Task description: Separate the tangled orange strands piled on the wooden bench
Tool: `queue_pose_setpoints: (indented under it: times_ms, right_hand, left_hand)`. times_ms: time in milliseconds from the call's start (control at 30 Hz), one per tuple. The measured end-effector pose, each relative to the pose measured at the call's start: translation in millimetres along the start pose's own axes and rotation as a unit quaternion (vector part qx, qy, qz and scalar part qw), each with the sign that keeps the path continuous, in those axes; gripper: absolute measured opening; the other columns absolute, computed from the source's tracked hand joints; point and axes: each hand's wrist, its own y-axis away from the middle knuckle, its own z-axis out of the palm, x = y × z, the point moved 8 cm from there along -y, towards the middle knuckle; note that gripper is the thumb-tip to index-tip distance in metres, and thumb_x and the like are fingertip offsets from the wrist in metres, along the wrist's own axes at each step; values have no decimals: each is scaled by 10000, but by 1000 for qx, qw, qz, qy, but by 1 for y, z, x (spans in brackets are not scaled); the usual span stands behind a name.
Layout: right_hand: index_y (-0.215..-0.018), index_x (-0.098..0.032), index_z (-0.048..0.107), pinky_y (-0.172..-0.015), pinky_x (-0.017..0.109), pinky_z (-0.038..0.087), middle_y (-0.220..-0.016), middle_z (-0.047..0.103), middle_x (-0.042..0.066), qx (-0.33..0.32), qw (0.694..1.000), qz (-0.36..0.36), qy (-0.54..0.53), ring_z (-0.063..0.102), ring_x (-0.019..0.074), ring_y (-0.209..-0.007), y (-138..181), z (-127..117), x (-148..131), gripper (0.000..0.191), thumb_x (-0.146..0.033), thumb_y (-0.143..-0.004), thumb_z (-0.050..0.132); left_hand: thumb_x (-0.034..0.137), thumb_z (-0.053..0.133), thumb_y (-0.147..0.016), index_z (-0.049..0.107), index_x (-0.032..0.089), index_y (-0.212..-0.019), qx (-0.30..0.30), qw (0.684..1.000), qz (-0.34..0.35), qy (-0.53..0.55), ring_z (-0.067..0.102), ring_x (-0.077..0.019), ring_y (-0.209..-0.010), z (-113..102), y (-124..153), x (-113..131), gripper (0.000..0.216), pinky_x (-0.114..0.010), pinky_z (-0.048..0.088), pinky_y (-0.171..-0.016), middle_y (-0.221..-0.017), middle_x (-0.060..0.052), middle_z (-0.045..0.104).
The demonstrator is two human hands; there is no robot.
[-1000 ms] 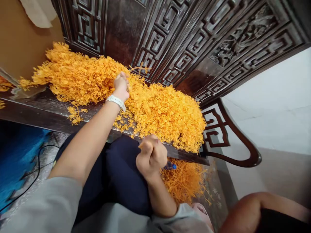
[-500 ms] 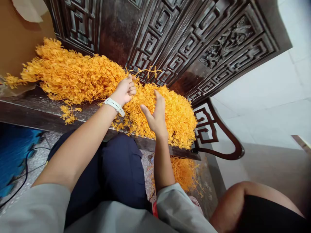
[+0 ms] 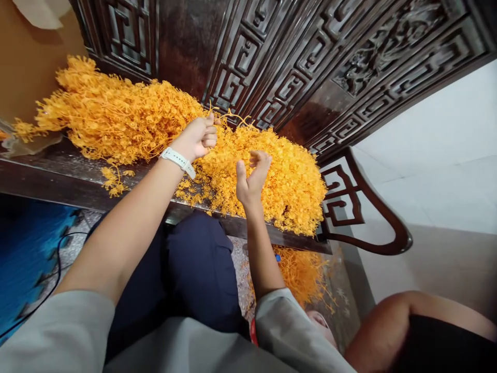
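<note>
My left hand [image 3: 199, 137], with a pale watch band on its wrist, is closed in a pinch on a thin orange plastic stem [image 3: 238, 118] with short side branches. The stem stretches to the right in front of the carved wooden back. My right hand [image 3: 254, 178] hovers over the right heap of orange plastic sprigs [image 3: 297, 181]; its thumb stands apart from loosely curled fingers, and I see nothing in it. Another heap of orange plastic sprigs [image 3: 128, 116] lies to the left, partly behind my left hand.
The heaps rest on a dark wooden bench [image 3: 73, 163] with a carved back [image 3: 186, 52] and a curved armrest [image 3: 388, 238] at right. More orange pieces [image 3: 303, 274] lie on the floor below. A person's bare leg [image 3: 384, 326] is at lower right, a blue mat [image 3: 27, 243] at left.
My right hand's fingers have curled in, and the hand has shifted slightly right in view. The stem in my left hand now hangs a little lower. The view has turned slightly.
</note>
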Motion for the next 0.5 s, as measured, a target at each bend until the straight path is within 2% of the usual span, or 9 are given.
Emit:
queue_pose_setpoints:
  times_ms: [67,100,167,233,333,400,500]
  right_hand:
    - [-1402,-228,482,-1064,497,441,-1392,519,166,-46,998,-44,11,500,293,-1303,-7,10,-2,544,-587,-999,548]
    - [-1423,-234,477,-1075,495,440,-1395,533,163,-79,995,-65,10,503,294,-1314,-8,18,-2,550,-580,-1003,554]
    - [-1334,-237,547,-1016,445,472,-1253,625,135,-127,987,-96,12,576,265,-1191,-7,32,-3,413,-527,-1040,535]
    - [-1122,-230,620,-887,379,487,-1022,677,91,-131,983,-122,30,618,219,-966,-3,40,-8,258,-453,-1081,498]
    - [-828,-222,568,-693,317,426,-739,620,31,-94,977,-185,55,557,157,-699,10,39,-34,309,-358,-1098,504]
    - [-764,-224,517,-620,300,382,-657,577,1,-86,968,-233,35,515,129,-615,22,34,-61,337,-299,-1092,525]
    - [-744,-226,471,-595,273,384,-621,554,-30,-95,954,-284,-21,502,100,-570,39,20,-100,339,-234,-1068,572]
  left_hand:
    - [262,620,-1015,469,235,-737,-21,1000,-18,-4,105,-73,-393,7,2,-5,317,-262,140,-356,-497,90,198]
    - [254,606,-1021,478,230,-743,-28,999,-25,-3,99,-70,-395,10,4,-7,307,-253,129,-350,-495,90,202]
    - [245,572,-1040,494,222,-758,-34,999,-38,5,93,-64,-394,13,6,-11,294,-231,110,-343,-487,93,208]
    - [240,537,-1059,502,216,-772,-28,998,-50,12,104,-60,-386,12,6,-14,290,-210,99,-344,-478,96,223]
    - [250,555,-1058,492,214,-783,8,999,-37,6,146,-53,-366,5,3,-16,285,-202,97,-355,-477,93,267]
    - [263,578,-1050,480,213,-778,58,998,-13,-6,159,-48,-357,-1,0,-15,294,-208,96,-366,-475,94,272]
    - [258,557,-1054,459,216,-762,124,992,1,-22,158,-48,-353,-3,1,-19,311,-216,107,-385,-461,99,237]
